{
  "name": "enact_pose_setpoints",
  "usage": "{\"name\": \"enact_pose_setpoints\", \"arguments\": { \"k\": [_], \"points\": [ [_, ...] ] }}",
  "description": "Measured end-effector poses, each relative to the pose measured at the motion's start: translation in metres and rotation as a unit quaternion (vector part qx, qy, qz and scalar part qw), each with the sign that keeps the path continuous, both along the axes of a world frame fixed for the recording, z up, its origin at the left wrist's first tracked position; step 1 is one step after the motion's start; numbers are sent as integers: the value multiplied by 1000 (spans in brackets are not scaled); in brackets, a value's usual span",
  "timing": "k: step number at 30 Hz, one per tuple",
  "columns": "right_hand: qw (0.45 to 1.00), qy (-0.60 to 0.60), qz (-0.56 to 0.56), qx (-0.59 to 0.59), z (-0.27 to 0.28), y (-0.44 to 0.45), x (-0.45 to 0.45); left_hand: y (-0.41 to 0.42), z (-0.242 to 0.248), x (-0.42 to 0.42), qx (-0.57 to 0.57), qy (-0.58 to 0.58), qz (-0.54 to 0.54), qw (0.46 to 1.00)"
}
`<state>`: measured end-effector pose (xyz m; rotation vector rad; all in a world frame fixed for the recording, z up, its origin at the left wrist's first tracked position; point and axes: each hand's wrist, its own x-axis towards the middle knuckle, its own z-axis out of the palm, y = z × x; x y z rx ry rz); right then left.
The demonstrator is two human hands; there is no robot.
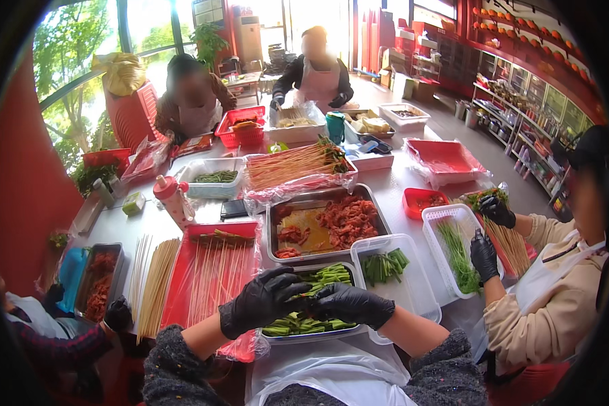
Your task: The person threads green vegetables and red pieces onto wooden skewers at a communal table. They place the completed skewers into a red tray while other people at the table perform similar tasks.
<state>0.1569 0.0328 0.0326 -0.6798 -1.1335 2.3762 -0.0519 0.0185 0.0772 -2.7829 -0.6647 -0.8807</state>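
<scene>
My left hand, in a black glove, is bent over a metal tray of cut green vegetable stems. From the other side comes my right hand, gloved alike, its fingertips meeting those of the left above the stems. Whatever lies between the fingers is hidden. Just beyond is a large steel tray of red marinated meat. To the left, a red tray lined with plastic film holds skewers with green pieces at their far ends. A clear plastic box with green lengths stands at the right.
Loose bamboo skewers lie left of the red tray. A pink-capped bottle and a phone-like black object stand farther off. At the right, a co-worker's gloved hand is over a white basket. Other people sit around the table.
</scene>
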Motion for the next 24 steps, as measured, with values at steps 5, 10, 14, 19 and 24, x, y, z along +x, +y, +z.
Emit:
{"name": "enact_pose_setpoints", "arguments": {
  "k": [5, 10, 14, 19, 24],
  "points": [
    [996, -4, -90, 23, 8, -9, 2, -6, 12, -5, 19, -8, 36, 999],
    [990, 33, -125, 55, 2, -9, 2, -26, -25, -2, -27, -73, 35, 996],
    [988, 22, -123, 93, 8, -14, 0, -27, -27, 2, -32, -94, 38, 994],
    [982, 12, -128, 136, 17, -19, 2, -30, -21, 6, -139, -102, 72, 982],
    [973, -12, -168, 158, 12, -18, -3, -31, -26, 2, -257, -165, 65, 950]
  ]
}}
